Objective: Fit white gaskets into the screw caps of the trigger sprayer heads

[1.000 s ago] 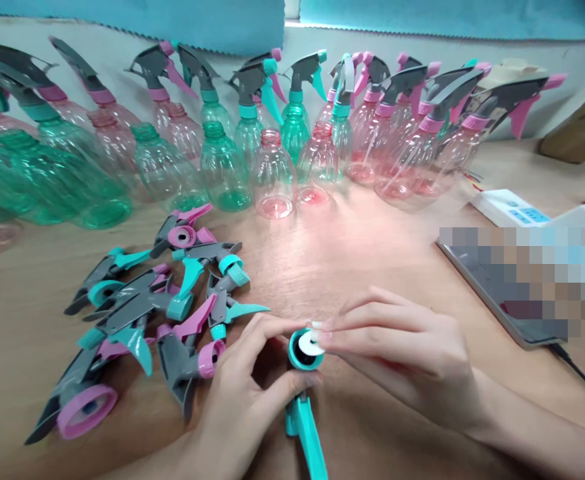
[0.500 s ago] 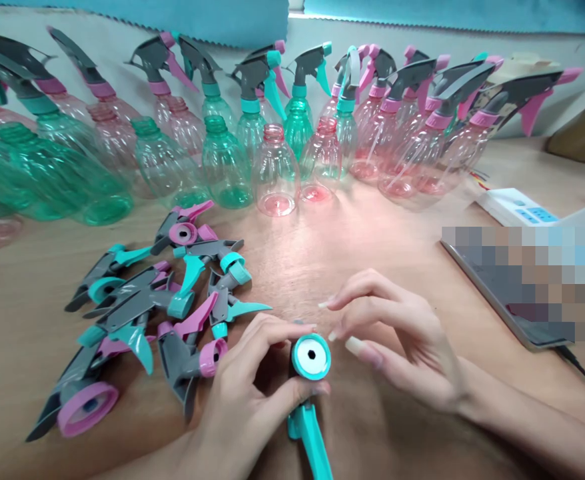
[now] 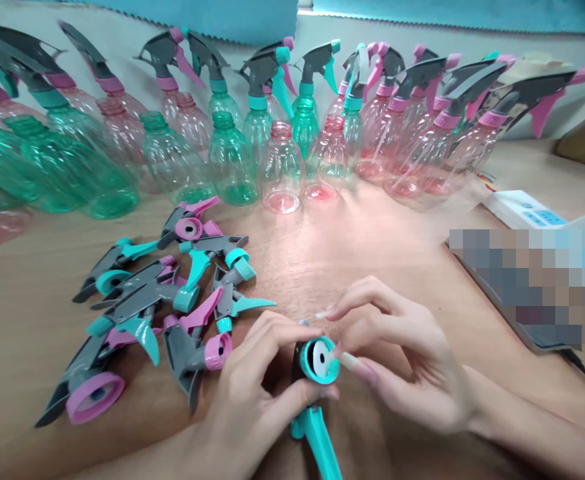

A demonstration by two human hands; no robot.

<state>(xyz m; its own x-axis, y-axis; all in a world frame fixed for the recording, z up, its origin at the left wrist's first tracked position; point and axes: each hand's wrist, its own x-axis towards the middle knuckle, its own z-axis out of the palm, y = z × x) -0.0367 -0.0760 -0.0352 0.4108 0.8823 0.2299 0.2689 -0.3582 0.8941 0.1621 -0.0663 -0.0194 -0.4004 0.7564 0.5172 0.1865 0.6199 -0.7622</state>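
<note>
My left hand (image 3: pixel 257 393) grips a grey spray trigger head with a teal collar (image 3: pixel 318 361) and teal lever, the collar's open mouth turned up toward me. A white washer (image 3: pixel 319 359) sits inside the collar. My right hand (image 3: pixel 402 353) hovers at the collar's right side, a long fingernail pressing on the washer, the other fingers curled and apart. To the left on the wooden table lies a pile of loose trigger heads (image 3: pixel 167 303) in grey with pink or teal parts.
Rows of clear pink and green plastic bottles (image 3: pixel 277 167) stand along the back, many capped with trigger heads. A tablet or phone (image 3: pixel 522 293) with a cable and a white power strip (image 3: pixel 527 210) lie at the right. A cardboard box sits far right.
My right hand let go of the white washer into the collar, drew back, then returned; a fingernail now pushes the washer down. The left hand tilted the head slightly.
</note>
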